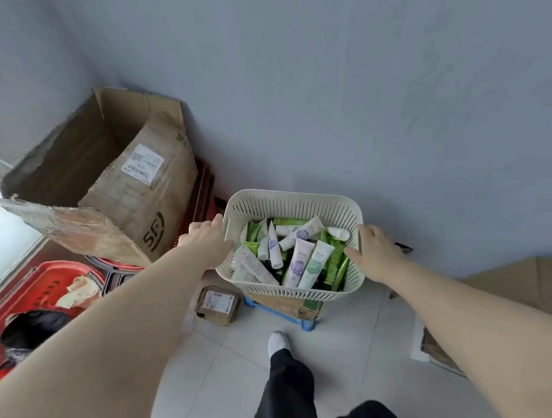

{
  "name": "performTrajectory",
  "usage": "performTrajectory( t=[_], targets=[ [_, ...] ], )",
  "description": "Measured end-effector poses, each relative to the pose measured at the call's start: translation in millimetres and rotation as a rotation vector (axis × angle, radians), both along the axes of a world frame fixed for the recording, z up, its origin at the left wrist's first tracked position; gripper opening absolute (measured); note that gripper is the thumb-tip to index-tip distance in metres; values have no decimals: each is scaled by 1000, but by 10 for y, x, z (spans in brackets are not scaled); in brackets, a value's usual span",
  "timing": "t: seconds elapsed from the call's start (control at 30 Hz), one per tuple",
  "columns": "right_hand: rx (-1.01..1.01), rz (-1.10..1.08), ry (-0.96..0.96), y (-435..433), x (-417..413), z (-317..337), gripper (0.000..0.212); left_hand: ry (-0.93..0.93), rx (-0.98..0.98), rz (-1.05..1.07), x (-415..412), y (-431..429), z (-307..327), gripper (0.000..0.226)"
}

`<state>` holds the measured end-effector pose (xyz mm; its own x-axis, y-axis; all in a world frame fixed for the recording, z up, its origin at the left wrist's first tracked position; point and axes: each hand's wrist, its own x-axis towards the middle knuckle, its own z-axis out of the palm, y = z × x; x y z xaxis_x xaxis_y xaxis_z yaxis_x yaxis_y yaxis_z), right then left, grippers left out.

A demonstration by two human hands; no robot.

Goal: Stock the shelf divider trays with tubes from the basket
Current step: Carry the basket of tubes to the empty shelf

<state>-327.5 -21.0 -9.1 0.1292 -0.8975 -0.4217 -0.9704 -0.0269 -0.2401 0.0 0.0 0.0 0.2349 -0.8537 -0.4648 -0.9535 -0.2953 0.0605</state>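
Note:
A cream slotted basket (287,197) stands on a low blue stool against the grey wall. It holds several tubes (298,264), white, lilac and green, lying in a loose pile. My left hand (204,242) holds the basket's left rim, thumb on the edge and fingers along the outer wall. My right hand (376,252) holds the right rim, thumb inside by the green tubes and fingers outside, hidden. No shelf divider trays are in view.
A large open cardboard box (117,170) sits to the left on stacked red baskets (49,285). A small taped parcel (217,304) lies by the blue stool (281,316). Flat cardboard (521,281) lies at the right. My foot (277,341) stands on white floor tiles.

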Motion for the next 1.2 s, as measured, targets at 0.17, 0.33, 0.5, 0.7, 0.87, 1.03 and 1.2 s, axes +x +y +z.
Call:
performTrajectory(
  t=[0.17, 0.33, 0.5, 0.7, 0.87, 1.03, 1.2],
  targets=[
    [109, -127, 10, -202, 63, -388, 65, 82, 98, 172, 113, -341, -492, 70],
    [95, -239, -7, -315, 207, -713, 75, 175, 154, 338, 94, -518, -872, 68],
    [-4, -421, -63, -422, 278, -931, 85, 407, 91, 460, 156, -626, -1102, 52],
    [149, -589, -262, -410, 153, -1087, 91, 618, 34, 551, 225, -702, -1204, 70],
    [135, -619, -323, -456, 149, -1065, 84, 658, 81, 559, 250, -726, -1154, 78],
    [140, -536, -315, -384, 197, -883, 79, 644, 48, 596, 322, -513, -980, 78],
    [183, -346, -383, -259, 263, -618, 76, 566, 5, 708, 323, 85, -748, 89]
  ],
)
